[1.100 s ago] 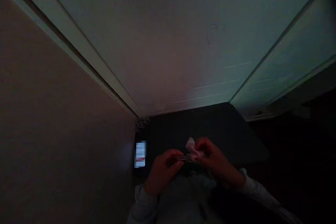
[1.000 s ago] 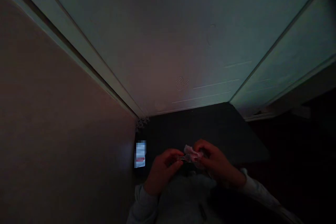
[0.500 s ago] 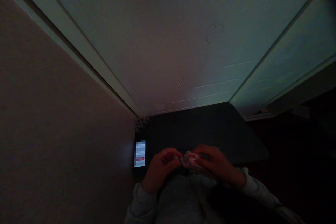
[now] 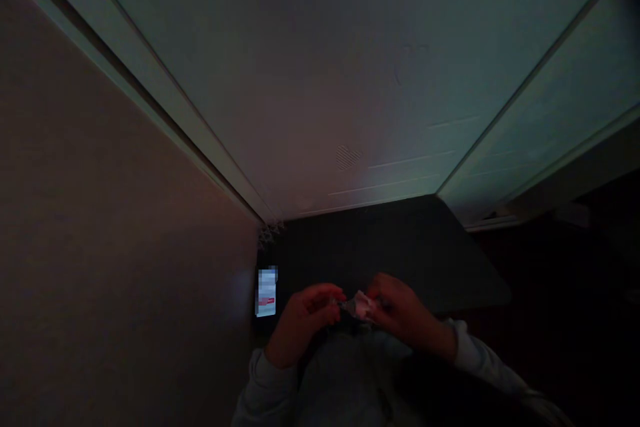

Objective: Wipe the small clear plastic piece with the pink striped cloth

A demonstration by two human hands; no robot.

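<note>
**Head view.** Both forearms, in pale grey sleeves, reach forward and inward from the lower edge of the frame, with the elbows held wide. The left hand (image 4: 303, 323) lies palm-down and partly curled, its fingers extended toward the midline. The right hand (image 4: 403, 315) is also curled, angled in from the lower right. The hands are nearly closed and face each other, and the fingertips of both pinch a crumpled pale pink-and-white wrapper (image 4: 359, 306) between them. The wrapper is creased and irregular, with a faint sheen; its material cannot be determined in the dim light. It is held above a dark, matte surface (image 4: 380, 247), near that surface's front edge. A bright, pixelated rectangle (image 4: 267, 292) with a red band lies well left of the hands, beside a brownish wall (image 4: 125, 247). A pale panelled wall (image 4: 320, 80) rises beyond the surface.
</note>
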